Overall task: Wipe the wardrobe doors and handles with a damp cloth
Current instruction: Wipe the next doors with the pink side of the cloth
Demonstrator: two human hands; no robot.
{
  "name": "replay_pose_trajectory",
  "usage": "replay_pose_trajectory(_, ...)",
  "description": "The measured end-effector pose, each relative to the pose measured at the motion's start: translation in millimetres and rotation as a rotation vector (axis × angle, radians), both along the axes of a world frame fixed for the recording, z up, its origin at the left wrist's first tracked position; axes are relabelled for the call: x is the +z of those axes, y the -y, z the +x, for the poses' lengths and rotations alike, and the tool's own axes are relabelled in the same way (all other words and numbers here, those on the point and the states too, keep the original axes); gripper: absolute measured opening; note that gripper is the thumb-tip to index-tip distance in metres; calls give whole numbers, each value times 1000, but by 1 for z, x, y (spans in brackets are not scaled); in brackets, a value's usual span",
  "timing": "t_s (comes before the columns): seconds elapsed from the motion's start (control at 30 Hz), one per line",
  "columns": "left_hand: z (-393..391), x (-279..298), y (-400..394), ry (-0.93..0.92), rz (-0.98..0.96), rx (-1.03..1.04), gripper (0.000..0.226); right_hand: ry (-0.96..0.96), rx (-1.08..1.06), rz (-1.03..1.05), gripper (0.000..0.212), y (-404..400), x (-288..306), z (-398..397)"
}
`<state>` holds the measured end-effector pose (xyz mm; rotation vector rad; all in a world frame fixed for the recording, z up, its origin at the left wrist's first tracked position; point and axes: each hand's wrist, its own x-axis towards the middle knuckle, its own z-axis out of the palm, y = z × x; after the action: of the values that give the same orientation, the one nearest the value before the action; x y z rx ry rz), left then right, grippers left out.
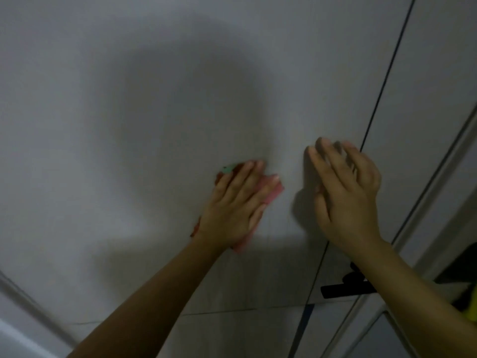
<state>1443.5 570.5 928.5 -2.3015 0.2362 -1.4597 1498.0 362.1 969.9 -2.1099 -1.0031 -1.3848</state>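
Observation:
A pale grey wardrobe door (154, 112) fills the view. My left hand (233, 205) lies flat on it and presses a pink cloth (272, 191) with a green patch against the panel. My right hand (346, 192) hovers just to the right, fingers spread and slightly curled, fingertips close to the door and holding nothing. A dark seam (382, 81) between two doors runs up past my right hand. A black handle (343, 289) sticks out below my right wrist, partly hidden by the forearm.
A second door panel (438, 73) lies right of the seam. A white frame edge (436, 197) slants along the far right, with a dark and yellow object (468, 288) beyond it. A lower panel joint (219, 311) crosses below my arms.

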Motion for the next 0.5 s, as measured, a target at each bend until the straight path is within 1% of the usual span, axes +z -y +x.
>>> replay_pose_trajectory(0.07,11,17,20,50,-104,11,55,-14,-54,41,61,18,0,5)
replay_pose_trajectory(0.13,27,30,49,27,-142,-34,57,-39,-110,91,64,32,-4,10)
replay_pose_trajectory(0.17,35,31,63,-17,-94,-68,57,-51,-128,112,65,37,-6,13)
replay_pose_trajectory(0.23,44,19,78,-106,64,-109,55,-69,-146,131,64,45,-11,17)
replay_pose_trajectory(0.3,43,5,76,-154,150,-97,56,-83,-148,129,63,52,-13,21)
replay_pose_trajectory(0.4,37,8,71,-193,189,-68,53,-131,-158,103,65,63,-19,22)
replay_pose_trajectory(0.5,46,35,89,-149,113,-99,51,-205,-187,96,63,81,-30,26)
